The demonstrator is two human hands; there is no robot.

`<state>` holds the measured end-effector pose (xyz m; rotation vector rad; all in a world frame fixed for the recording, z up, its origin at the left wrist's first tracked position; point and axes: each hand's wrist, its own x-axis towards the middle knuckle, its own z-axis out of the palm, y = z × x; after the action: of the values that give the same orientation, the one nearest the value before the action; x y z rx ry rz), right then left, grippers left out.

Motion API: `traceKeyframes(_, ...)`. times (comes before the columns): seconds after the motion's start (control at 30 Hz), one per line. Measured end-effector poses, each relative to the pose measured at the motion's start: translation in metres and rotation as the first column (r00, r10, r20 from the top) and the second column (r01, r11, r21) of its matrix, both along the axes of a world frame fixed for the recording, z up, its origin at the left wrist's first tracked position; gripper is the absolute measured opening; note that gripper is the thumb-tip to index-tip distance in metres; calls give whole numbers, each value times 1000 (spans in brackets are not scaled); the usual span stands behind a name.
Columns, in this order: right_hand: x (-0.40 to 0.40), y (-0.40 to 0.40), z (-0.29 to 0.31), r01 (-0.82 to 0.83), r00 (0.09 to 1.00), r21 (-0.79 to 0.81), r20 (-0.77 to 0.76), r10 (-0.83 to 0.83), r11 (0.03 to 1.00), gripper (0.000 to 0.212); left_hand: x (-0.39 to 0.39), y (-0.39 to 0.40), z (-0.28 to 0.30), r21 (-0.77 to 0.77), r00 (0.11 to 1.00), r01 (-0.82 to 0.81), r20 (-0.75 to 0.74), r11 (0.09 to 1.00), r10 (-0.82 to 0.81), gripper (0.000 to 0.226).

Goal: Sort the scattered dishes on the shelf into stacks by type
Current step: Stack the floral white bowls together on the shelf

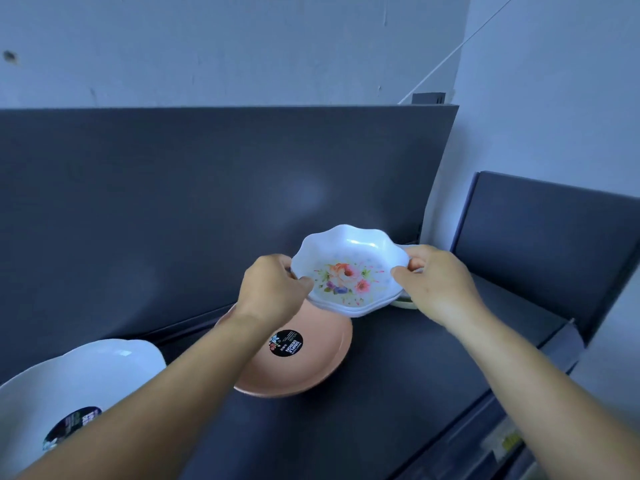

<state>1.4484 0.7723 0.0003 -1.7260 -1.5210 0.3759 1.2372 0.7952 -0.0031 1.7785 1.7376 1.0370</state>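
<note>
My grip is on a floral bowl (349, 271): my left hand (273, 292) pinches its left rim with thumb inside and fingers behind, and my right hand (434, 282) clasps the right rim the same way. I hold it up above the shelf (398, 375), tilted a little toward me, and a second rim of the same wavy shape shows just under it, so there seem to be two nested together.

The dark shelf runs from near left to far right, with a dark back panel (207, 188) rising behind it and a pale wall (242, 46) above that.

At the near left, partly under my left forearm, lies a large white plate (104, 368) with a scalloped edge; it carries a round black sticker (69, 424) whose writing I cannot read.

In the middle, just below the bowl, rests a peach plate (311, 368). Its round black label (286, 343) shows a small flower mark and the words "SIMPLE DESIGN"; the finer print is too small to make out.

Behind my right hand, at the far right of the shelf, the edge of a pale green dish (405, 303) peeks out.
</note>
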Motion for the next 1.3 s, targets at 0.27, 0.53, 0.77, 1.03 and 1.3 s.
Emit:
traceKeyframes(0.27,62,37,2,80,997,27,-1,-80,996,20,66,46,2,-5,996,58,71,998,-58,21)
traceKeyframes(0.53,99,75,-9,111,994,-24,22,-110,994,29,109,85,-10,-71,998,55,5,996,-55,19)
traceKeyframes(0.77,113,88,-26,133,991,-122,43,-129,984,23,124,100,-23,-142,995,66,-70,988,-77,13)
traceKeyframes(1.03,119,92,-36,157,985,-176,100,-141,972,23,129,103,-26,-171,987,64,-136,983,-88,17)
traceKeyframes(1.3,118,89,-33,148,982,-218,149,-117,965,23,127,101,-24,-194,976,85,-183,977,-121,20)
